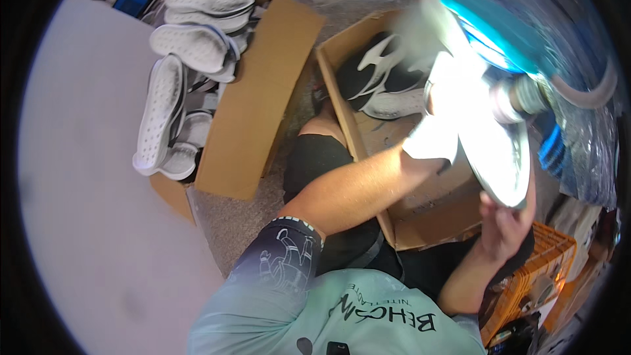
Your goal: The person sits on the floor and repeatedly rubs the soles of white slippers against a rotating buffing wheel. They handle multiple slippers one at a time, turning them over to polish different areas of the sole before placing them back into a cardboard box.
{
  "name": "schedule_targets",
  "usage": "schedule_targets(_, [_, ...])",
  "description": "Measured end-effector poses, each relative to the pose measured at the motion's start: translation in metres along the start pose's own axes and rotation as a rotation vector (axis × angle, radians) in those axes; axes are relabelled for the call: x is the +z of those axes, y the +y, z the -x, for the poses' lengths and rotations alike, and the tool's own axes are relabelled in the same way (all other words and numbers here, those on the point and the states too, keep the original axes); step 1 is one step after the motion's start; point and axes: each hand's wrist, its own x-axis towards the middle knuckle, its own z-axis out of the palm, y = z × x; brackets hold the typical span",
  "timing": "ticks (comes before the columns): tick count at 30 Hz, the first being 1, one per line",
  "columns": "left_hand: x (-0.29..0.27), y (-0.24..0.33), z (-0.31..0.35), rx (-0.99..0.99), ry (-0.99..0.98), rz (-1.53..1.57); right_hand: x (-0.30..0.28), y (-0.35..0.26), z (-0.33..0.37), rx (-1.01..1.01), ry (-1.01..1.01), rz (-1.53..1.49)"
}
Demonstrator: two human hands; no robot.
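A white shoe sole (501,169) lies in strong glare under a lit lamp with a teal rim (503,23). The fingers of my right hand (505,229) are closed on its lower end. My left hand (448,102), in a white glove, reaches to the sole's upper left side. Glare washes out its fingers, so their grip is hidden. Below both hands is an open cardboard box (358,133), with black-and-white shoe parts (378,69) at its far end and a white sole (394,103) beside them.
On the left, a second cardboard box (263,102) stands by several white soles (161,108), some stacked. An orange plastic crate (554,240) is at my lower right. Clear plastic wrapping (585,151) hangs on the right. A pale surface (85,158) fills the far left.
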Motion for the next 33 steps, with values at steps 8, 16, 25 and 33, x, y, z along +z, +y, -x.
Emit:
schedule_targets(8, [-0.044,0.007,0.032,-0.513,0.271,0.207,0.032,0.008,0.067,0.204,0.274,0.171])
schedule_targets(16, [-0.075,0.011,0.005,-0.751,0.369,0.543,0.013,-0.027,0.119,0.415,0.123,0.174])
schedule_targets(25, [-0.101,0.007,-0.006,-0.660,0.217,0.763,-0.013,0.000,0.103,0.374,0.224,0.004])
schedule_targets(33, [-0.083,0.037,0.038,-0.350,-0.007,-0.374,0.023,0.067,0.031,0.375,0.055,-0.164])
